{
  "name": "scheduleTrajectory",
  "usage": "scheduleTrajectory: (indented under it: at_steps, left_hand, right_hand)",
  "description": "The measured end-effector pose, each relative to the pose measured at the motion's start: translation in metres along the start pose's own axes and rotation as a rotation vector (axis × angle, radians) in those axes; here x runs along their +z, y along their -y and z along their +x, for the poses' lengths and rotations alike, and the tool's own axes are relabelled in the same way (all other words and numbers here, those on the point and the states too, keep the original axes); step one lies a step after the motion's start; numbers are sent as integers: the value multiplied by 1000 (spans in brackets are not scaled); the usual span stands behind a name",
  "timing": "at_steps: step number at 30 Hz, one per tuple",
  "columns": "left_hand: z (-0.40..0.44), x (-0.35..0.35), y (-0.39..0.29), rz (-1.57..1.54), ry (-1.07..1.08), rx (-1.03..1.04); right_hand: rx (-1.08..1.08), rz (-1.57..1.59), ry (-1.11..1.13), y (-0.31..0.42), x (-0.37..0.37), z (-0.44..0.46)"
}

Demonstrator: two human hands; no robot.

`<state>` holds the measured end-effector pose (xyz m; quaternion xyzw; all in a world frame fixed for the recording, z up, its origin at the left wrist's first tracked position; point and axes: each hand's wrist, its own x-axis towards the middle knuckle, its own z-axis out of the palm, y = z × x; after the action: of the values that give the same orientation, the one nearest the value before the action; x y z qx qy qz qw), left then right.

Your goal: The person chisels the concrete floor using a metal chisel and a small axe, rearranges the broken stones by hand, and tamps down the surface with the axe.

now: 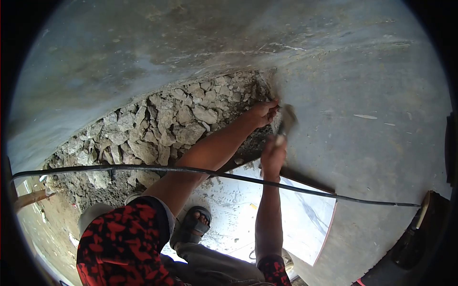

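My left hand (264, 113) is closed in a pinch close to the grey wall (353, 95), beside the corner of the rubble. Whatever it holds, if anything, is too small or hidden to make out. Just below it, my right hand (274, 156) grips a hammer (288, 120) by the handle. Motion blurs the hammer's head, which is up beside my left fingertips. Whether it touches anything there, I cannot tell.
Broken stones and rubble (157, 124) lie along the wall on the left. A black cable (229, 174) crosses in front of my forearms. A white marble-patterned panel (305, 209) lies below, near my sandalled foot (195, 224).
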<state>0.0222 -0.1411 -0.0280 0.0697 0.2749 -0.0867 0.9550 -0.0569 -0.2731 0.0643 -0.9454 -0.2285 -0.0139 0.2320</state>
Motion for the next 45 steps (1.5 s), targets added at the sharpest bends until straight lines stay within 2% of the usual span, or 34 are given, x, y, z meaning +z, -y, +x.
scheduleTrajectory:
  at_steps: [1,5,7,9,11,12,14,15,16,18,19,20,22,24,26,27,28,29,30,32,33,36,38,41,45]
  left_hand:
    - [2,2,-2,-41,3,4]
    - [-6,0,-4,10,53,23]
    - [-10,2,-3,43,23,36]
    - [-11,5,-2,28,13,28]
    - [-4,6,-1,14,5,25]
    - [3,4,-7,50,6,8]
    - [2,-6,0,60,-21,-37]
    - [-3,-3,-7,48,-30,-11]
    - [0,-3,-4,41,-34,7]
    - [12,-3,2,-4,49,-1]
    - [20,-5,7,-12,6,6]
    - [32,-8,2,-18,-37,24]
    - [12,-8,2,-17,-50,6]
    - [-7,4,-6,24,-37,-4]
    - [7,6,2,-50,-67,29]
    - [14,8,-5,-28,-50,46]
    - [12,3,-6,-17,-51,52]
    - [8,-8,1,-25,-60,37]
    - [4,-17,-7,100,20,-12]
    - [-21,-32,-14,287,-9,21]
    - [-37,-35,-17,357,-108,105]
    - [-51,-86,-33,420,-125,154]
    - [-87,-83,-36,704,-86,260]
    - [-85,-86,-25,703,-74,362]
    - [-56,-60,-38,674,-23,358]
  right_hand:
    - [90,144,65,1,5,9]
    - [133,167,91,37,-20,-2]
    - [118,403,-54,44,-20,-13]
    - [85,307,-16,-8,13,-3]
    - [72,84,85,-6,6,7]
    - [61,92,78,8,2,9]
    - [57,279,-94,27,-4,-15]
    - [82,494,-105,36,-7,-19]
    - [93,488,-103,20,1,-19]
    - [79,163,73,-17,22,6]
    - [115,95,112,-6,9,9]
    - [103,102,100,8,6,14]
    - [73,282,-98,20,4,-8]
    - [123,290,-91,16,5,-8]
    - [131,261,107,-8,11,8]
    - [-75,18,47,-22,10,9]
    - [-80,19,48,-6,2,7]
    - [203,330,157,7,-10,-5]
    - [475,650,251,25,-17,-8]
    - [449,726,202,30,-26,-24]
    - [426,696,191,28,-32,-30]
    - [344,600,176,16,-44,-50]
    - [365,666,204,23,-50,-65]
    - [368,745,227,23,-45,-74]
    - [396,766,254,30,-42,-71]
